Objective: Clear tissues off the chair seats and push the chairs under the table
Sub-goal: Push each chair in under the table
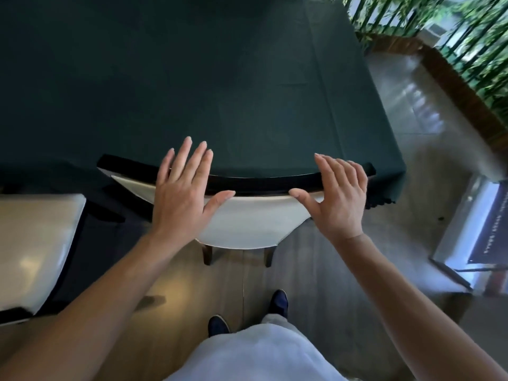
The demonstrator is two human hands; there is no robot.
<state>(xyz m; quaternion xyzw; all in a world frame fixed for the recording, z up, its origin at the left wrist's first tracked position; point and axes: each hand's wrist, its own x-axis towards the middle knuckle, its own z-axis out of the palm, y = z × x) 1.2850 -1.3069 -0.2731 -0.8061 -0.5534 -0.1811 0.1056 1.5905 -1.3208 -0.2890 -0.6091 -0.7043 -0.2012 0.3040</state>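
Chair (247, 221) tucked under table (192, 78) — hands open

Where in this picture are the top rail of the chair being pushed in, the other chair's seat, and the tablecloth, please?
chair top rail (261, 184), head view, on the black curved rail between the hands.
other chair's seat (33, 243), head view, on the pale cushion at the left.
tablecloth (192, 78), head view, on the dark green cloth.

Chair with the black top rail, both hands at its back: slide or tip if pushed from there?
The chair probably slides: the floor looks smooth and glossy. Pushing high at the top rail could rock it forward if its legs catch. The left hand and right hand sit wide apart, which should limit twisting.
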